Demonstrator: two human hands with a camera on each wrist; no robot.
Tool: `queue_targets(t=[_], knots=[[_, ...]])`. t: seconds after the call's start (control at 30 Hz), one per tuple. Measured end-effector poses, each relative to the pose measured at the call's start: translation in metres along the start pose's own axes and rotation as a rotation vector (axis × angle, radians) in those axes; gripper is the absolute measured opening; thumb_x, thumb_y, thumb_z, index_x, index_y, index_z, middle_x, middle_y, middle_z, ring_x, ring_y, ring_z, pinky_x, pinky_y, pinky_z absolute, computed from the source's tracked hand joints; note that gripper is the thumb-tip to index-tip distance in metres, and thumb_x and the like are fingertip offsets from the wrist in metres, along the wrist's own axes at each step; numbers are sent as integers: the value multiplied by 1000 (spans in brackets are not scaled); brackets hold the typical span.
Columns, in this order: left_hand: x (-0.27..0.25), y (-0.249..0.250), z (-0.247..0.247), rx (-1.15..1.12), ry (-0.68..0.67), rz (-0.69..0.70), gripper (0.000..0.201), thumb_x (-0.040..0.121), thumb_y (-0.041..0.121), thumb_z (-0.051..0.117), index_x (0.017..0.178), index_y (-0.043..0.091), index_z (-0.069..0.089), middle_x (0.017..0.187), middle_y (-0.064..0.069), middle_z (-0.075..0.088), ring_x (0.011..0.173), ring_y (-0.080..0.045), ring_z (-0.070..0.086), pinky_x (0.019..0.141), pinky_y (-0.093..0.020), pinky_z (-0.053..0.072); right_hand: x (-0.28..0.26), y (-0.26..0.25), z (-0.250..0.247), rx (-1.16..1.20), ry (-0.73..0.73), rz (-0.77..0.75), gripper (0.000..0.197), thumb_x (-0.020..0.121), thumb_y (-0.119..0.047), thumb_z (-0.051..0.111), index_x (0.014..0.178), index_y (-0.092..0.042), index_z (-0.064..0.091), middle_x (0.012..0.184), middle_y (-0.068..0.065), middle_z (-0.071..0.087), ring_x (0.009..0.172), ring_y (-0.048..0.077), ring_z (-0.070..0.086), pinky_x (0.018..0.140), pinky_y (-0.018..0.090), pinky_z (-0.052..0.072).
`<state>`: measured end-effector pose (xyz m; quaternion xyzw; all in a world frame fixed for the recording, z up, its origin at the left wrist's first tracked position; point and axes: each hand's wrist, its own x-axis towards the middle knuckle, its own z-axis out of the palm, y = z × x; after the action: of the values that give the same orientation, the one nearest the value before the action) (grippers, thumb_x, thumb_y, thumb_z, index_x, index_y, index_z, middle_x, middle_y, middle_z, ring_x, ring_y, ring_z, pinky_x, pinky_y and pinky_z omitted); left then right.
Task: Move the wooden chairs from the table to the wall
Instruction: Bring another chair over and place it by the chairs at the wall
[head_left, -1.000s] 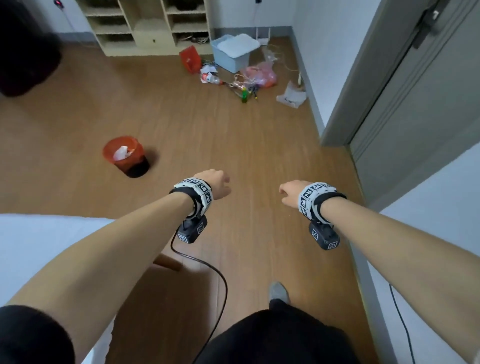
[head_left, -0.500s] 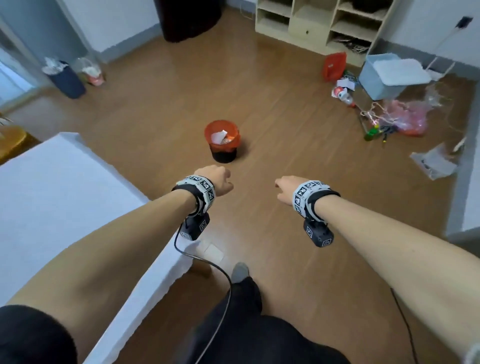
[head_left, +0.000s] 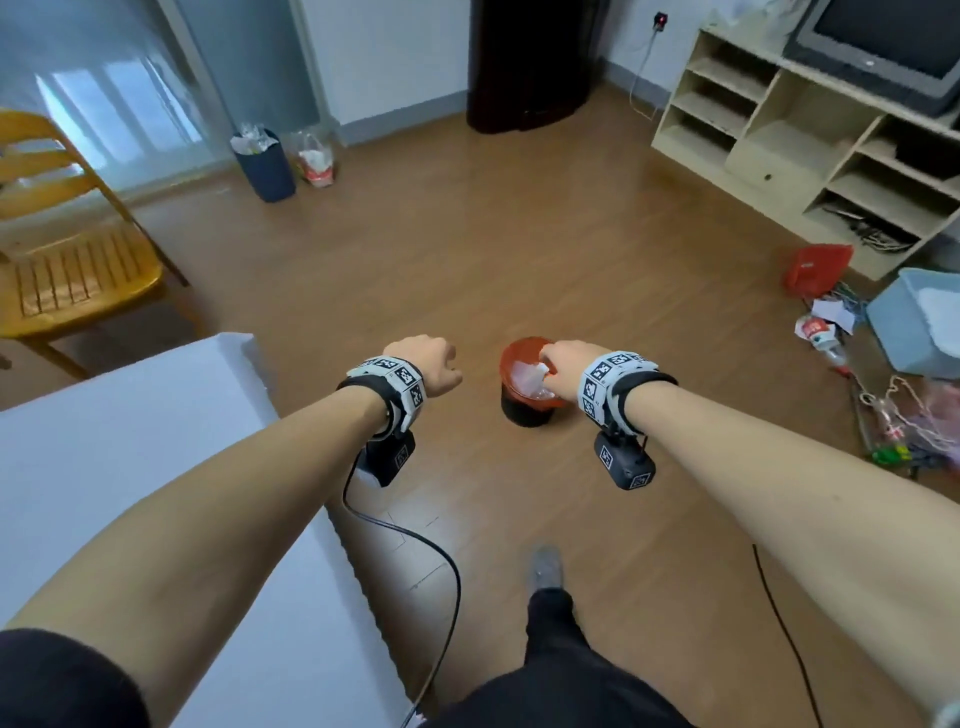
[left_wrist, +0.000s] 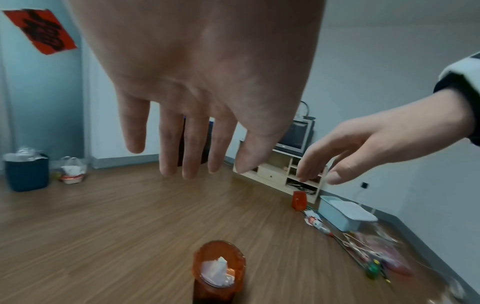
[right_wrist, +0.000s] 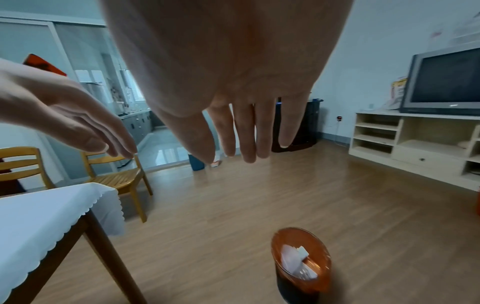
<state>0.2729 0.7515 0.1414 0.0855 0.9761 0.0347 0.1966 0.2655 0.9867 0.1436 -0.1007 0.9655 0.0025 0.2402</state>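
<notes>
Wooden chair (head_left: 67, 260) — slatted seat, ladder back

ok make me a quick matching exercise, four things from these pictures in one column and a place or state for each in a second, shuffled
Things:
1. wooden chair
2. orange bin
3. television
4. left hand

Places or states:
A. on top of the pale shelf unit
B. open, holding nothing
C. on the bare floor, white paper inside
D. beyond the far corner of the white-clothed table

Pairs: 1-D, 2-C, 3-A, 4-B
</notes>
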Motion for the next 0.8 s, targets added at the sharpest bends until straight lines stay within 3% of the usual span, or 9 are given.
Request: queue_targets(t=[0.13, 0.27, 0.37, 0.6, 0.8], knots=[[73, -64, -11, -35, -76, -127, 49, 89, 44, 55, 134, 24, 58, 127, -10, 63, 114, -32, 61, 92, -37, 49, 124, -27, -38, -73, -64, -128, 45, 95, -22, 47, 140, -19, 50, 134, 5, 58, 114, 27, 60, 94, 42, 52], [130, -141, -40, -81, -151, -288, 49, 89, 43, 56, 134, 23, 58, 127, -10, 63, 114, -32, 60, 93, -37, 49, 251, -72, -83, -163, -146, -238, 40, 95, -23, 50, 135, -18, 54, 132, 7, 61, 113, 28, 61, 94, 41, 53], [161, -212, -78, -124, -104, -420, 44, 91, 42, 54, 130, 23, 61, 125, -11, 64, 112, -32, 61, 91, -36, 49, 338, -121, -131, -233, -171, -327, 38, 95, -22, 51, 132, -16, 57, 129, 7, 63, 111, 28, 63, 90, 36, 53], [204, -384, -120, -248, -114, -670, 46, 90, 43, 52, 130, 24, 60, 126, -11, 63, 113, -33, 60, 92, -37, 49, 500, -293, -211, -359, -200, -571, 34, 93, -26, 52, 124, -17, 62, 124, 7, 66, 109, 29, 64, 92, 39, 53], [274, -544, -161, -278, -92, -736, 45, 90, 44, 51, 127, 21, 61, 124, -11, 64, 111, -33, 61, 88, -37, 49, 618, -442, -265, -468, -143, -724, 36, 95, -24, 50, 129, -17, 59, 130, 6, 61, 116, 29, 60, 93, 36, 50]])
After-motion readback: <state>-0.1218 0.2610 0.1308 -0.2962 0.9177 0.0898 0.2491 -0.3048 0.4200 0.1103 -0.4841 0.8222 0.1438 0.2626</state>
